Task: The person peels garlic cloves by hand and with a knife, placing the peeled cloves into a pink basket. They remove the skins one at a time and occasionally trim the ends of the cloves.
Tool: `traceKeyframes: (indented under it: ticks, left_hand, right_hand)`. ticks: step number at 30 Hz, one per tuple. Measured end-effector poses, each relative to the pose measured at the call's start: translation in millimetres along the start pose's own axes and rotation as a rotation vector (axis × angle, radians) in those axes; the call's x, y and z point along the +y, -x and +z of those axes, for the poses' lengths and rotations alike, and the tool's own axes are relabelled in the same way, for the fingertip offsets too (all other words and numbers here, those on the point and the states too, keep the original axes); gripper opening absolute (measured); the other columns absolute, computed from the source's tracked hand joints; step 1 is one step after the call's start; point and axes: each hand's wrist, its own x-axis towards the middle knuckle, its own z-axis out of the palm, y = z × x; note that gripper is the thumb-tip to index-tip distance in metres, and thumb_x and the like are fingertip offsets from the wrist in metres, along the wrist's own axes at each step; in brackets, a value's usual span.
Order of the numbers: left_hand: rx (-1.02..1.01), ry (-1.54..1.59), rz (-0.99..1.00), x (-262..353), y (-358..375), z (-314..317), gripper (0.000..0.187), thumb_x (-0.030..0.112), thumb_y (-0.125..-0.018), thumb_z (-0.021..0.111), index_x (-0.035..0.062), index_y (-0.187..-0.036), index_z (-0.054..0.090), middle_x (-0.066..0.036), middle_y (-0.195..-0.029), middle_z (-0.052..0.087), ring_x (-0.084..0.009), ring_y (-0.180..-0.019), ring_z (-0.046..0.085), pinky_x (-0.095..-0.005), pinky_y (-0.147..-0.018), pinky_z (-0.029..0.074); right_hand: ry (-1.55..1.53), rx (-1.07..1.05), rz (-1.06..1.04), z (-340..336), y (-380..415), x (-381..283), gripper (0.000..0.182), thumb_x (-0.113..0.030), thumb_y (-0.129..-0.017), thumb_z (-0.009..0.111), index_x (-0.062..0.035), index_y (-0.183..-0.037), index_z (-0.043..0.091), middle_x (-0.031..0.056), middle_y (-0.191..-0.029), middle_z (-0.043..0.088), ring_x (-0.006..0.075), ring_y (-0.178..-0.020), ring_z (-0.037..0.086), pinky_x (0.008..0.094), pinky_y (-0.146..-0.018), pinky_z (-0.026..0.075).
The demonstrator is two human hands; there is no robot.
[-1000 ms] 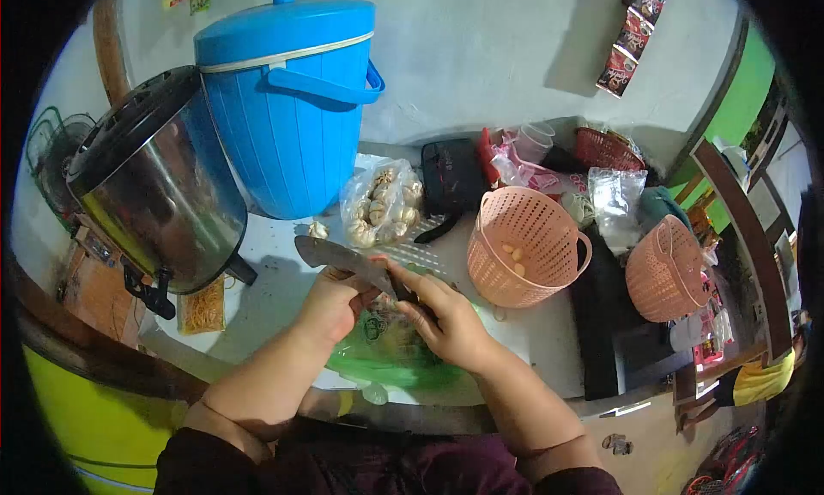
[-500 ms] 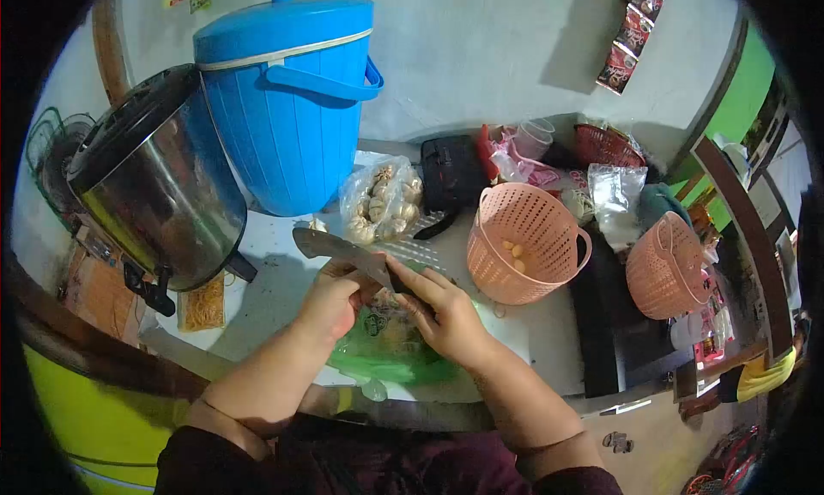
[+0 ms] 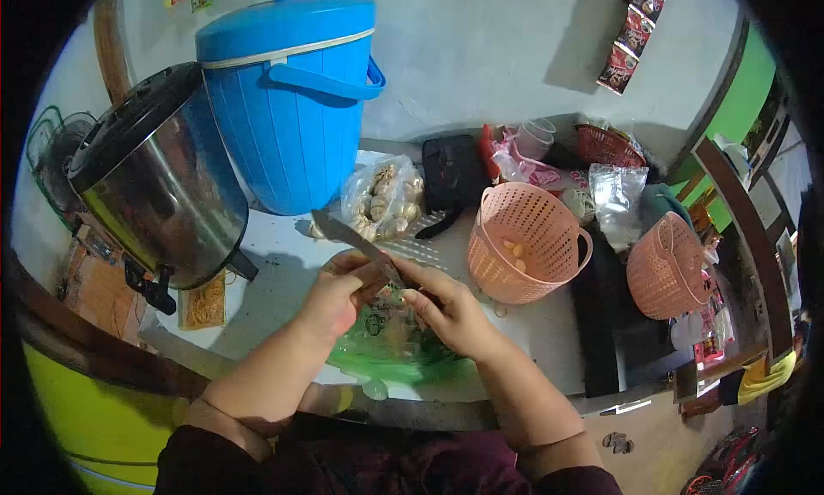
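A knife (image 3: 354, 237) is gripped in my right hand (image 3: 451, 310), its blade slanting up and leftward over my left hand. The fingers of my left hand (image 3: 333, 296) are closed just under the blade; whatever they pinch is too small and covered to make out. Below both hands lies a green plastic bag (image 3: 386, 358), spread on the white tabletop. Beyond the blade sits a clear bag of garlic bulbs (image 3: 378, 205). To the right, a pink perforated basket (image 3: 493, 259) contains several peeled, pale cloves (image 3: 515, 249).
A blue lidded bucket (image 3: 283, 126) and a large steel pot (image 3: 172, 186) stand at the left. Beside the pot is a packet of rubber bands (image 3: 204, 303). A black pouch (image 3: 453, 170) lies at the back. Another pink basket (image 3: 661, 276) stands far right, past a black surface (image 3: 605, 340).
The knife has turned, so its blade looks narrower and points more steeply away from me. My right hand has rotated slightly with it; my left hand stays in nearly the same place.
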Motion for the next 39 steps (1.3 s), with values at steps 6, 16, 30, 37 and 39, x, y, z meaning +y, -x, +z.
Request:
traceKeyframes:
  ticks: [6, 16, 30, 37, 39]
  left_hand:
    - [-0.113, 0.006, 0.072, 4, 1, 6, 0.017, 0.001, -0.088, 0.062, 0.0059, -0.104, 0.064, -0.011, -0.110, 0.067, -0.0243, -0.101, 0.066, -0.0380, -0.089, 0.054]
    - [-0.196, -0.097, 0.049, 10, 2, 12, 0.015, 0.006, -0.091, 0.062, 0.0041, -0.106, 0.066, -0.010, -0.106, 0.068, -0.0203, -0.096, 0.067, -0.0368, -0.086, 0.054]
    - [0.026, -1.446, 0.640, 23, 8, 20, 0.022, 0.000, -0.082, 0.070, 0.0026, -0.104, 0.070, -0.008, -0.099, 0.063, -0.0203, -0.090, 0.066, -0.0306, -0.080, 0.054]
    - [0.098, -1.069, 0.604, 33, -2, 13, 0.017, -0.003, -0.086, 0.064, 0.0004, -0.103, 0.068, -0.009, -0.102, 0.066, -0.0198, -0.095, 0.066, -0.0289, -0.082, 0.054]
    - [0.101, -1.061, 0.603, 31, -8, 8, 0.017, -0.002, -0.087, 0.064, -0.0001, -0.104, 0.068, -0.010, -0.102, 0.066, -0.0195, -0.095, 0.066, -0.0292, -0.082, 0.054]
  right_hand:
    - [-0.426, -0.105, 0.262, -11, 2, -1, 0.042, -0.014, -0.100, 0.051, -0.0053, -0.141, 0.046, 0.0014, -0.089, 0.055, 0.0073, -0.068, 0.048, 0.0222, -0.059, 0.042]
    - [-0.751, -0.023, 0.340, -15, 2, 0, 0.043, -0.014, -0.100, 0.051, -0.0044, -0.141, 0.045, -0.0002, -0.087, 0.054, 0.0094, -0.066, 0.048, 0.0220, -0.059, 0.040]
    - [-0.486, -0.012, 0.261, -31, 6, -10, 0.042, -0.016, -0.099, 0.054, -0.0048, -0.140, 0.047, -0.0019, -0.085, 0.053, 0.0061, -0.065, 0.048, 0.0221, -0.057, 0.042]
    - [-0.302, -0.175, 0.422, -47, 12, -8, 0.043, -0.023, -0.101, 0.051, -0.0052, -0.140, 0.047, -0.0010, -0.082, 0.053, 0.0067, -0.064, 0.048, 0.0218, -0.057, 0.042]
    - [-0.254, -0.200, 0.467, -47, 12, -8, 0.043, -0.024, -0.101, 0.050, -0.0051, -0.139, 0.048, -0.0004, -0.082, 0.054, 0.0068, -0.063, 0.048, 0.0219, -0.056, 0.042]
